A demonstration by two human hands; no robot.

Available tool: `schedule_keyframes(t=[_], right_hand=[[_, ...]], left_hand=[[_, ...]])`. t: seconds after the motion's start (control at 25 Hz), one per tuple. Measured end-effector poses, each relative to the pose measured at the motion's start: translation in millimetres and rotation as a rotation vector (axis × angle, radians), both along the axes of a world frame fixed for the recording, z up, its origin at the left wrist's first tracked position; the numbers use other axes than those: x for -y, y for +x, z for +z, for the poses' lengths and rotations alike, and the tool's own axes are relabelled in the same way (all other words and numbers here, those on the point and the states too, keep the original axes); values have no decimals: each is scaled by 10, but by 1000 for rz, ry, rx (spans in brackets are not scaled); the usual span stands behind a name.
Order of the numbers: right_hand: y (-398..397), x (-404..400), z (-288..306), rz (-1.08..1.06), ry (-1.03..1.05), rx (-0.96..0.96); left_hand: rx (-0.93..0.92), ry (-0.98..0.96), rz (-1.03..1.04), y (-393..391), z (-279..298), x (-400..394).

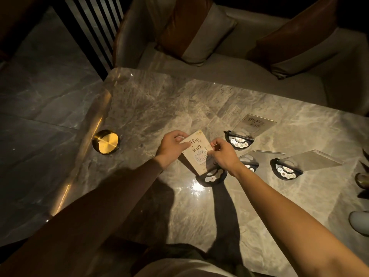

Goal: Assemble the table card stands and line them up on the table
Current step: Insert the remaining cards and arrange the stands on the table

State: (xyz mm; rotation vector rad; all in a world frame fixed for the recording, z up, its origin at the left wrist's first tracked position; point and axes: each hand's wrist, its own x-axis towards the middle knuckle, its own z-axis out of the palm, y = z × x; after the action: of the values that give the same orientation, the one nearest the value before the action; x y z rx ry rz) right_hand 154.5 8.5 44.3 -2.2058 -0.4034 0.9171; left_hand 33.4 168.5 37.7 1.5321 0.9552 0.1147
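Both my hands, left grip [171, 145] and right grip [223, 154], pinch the card panel [196, 154] by its edges. It seems stiff, light and slick, so I keep to the edges above its base [211, 177]

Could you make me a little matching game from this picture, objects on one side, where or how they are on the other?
Things:
1. card marked 09
2. round brass disc
3. brown and beige cushion
4. farthest finished stand

Places:
A. on the sofa
B. held in both hands
C. near the table's left edge
D. standing on the marble table, right of the hands

Pairs: 1-B, 2-C, 3-A, 4-D
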Motion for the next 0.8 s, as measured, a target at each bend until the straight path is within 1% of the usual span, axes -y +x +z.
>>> schedule_keyframes(t=[0.16, 0.28, 0.36, 0.48, 0.6, 0.8], right_hand=[[24, 32, 15, -75, 27, 48], [-5, 96, -11, -118, 60, 75], [-15, 127, -14, -139, 60, 82], [-24, 203, -61, -123, 41, 94], [-54, 289, -62, -92, 8, 87], [-181, 403, 48, -17, 58, 26]], left_hand=[[80, 66, -18, 169, 235, 33], [133, 143, -98, 239, 349, 105], [151, 152, -135, 253, 350, 153], [145, 170, -178, 246, 349, 233], [115, 201, -289, 220, 332, 303], [71, 238, -337, 150, 372, 369]])
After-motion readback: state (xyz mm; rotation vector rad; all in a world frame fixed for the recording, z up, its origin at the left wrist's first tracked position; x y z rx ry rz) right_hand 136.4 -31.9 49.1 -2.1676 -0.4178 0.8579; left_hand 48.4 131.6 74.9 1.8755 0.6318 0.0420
